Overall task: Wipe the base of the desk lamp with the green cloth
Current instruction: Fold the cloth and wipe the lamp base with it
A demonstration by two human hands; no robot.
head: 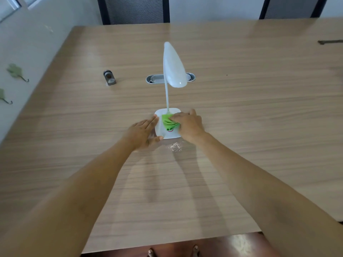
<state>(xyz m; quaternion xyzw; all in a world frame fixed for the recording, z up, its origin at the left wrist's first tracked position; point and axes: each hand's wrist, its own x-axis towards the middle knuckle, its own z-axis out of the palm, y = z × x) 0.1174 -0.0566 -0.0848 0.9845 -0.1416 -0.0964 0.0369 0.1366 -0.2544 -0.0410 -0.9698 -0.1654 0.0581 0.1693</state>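
Note:
A white desk lamp (174,67) with a thin bent neck stands on its square white base (159,129) in the middle of the wooden table (241,108). My right hand (189,124) presses a bunched green cloth (168,123) onto the top of the base, just in front of the neck. The cloth partly covers a small pink and dark mark on the base. My left hand (143,133) clasps the base's left side, fingers along the edge and thumb at the near corner.
A patch of white crumbs (175,147) lies on the table just in front of the base. Behind the lamp sit an oval cable grommet (154,79) and a small grey metal object (109,77). Two dark chairs (133,10) stand at the far edge.

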